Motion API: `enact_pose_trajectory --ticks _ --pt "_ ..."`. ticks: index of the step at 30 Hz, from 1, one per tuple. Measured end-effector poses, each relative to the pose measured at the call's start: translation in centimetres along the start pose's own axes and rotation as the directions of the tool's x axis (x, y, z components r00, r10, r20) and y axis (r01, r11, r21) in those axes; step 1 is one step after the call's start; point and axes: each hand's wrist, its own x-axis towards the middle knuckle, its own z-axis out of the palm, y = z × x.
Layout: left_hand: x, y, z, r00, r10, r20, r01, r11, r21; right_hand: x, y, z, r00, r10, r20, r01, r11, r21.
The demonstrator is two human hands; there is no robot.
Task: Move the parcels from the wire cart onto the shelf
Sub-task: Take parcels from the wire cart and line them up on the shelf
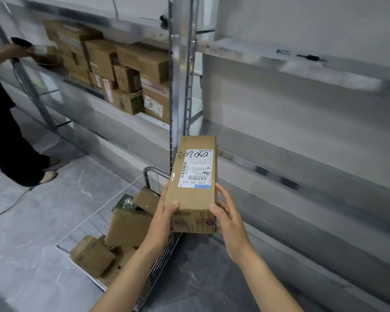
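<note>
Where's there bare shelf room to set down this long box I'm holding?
The shelf boards right of the upright post look bare along their visible length, just ahead of the long box. Left of the post, stacked parcels crowd the shelf right up to it. The wire cart below also holds parcels.

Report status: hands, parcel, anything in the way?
Left hand and right hand grip the long box at its near end. Box above the cart, not yet on the shelf. Nothing between box and shelf; second person far left.
</note>
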Motion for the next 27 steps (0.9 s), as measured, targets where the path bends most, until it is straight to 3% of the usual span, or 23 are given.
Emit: enact_pose_trajectory --ticks 9,17,27 --pt "-6.7 -2.9 11.5 0.982 -0.041 0.185 0.025 0.996 0.088 -10.6 0.9 -11.5 0.986 -0.019 -0.164 0.026 0.999 0.044" --pt "-11.9 -5.2 22.1 0.949 -0.004 0.314 -0.039 0.99 0.132 -20.0 1.4 -20.8 0.94 -0.036 -0.339 0.059 0.997 0.057" --pt "-14.3 -6.8 33.0 0.826 -0.074 0.56 -0.071 0.97 0.232 -27.6 2.4 -29.8 0.821 -0.031 -0.571 0.123 0.985 0.124"
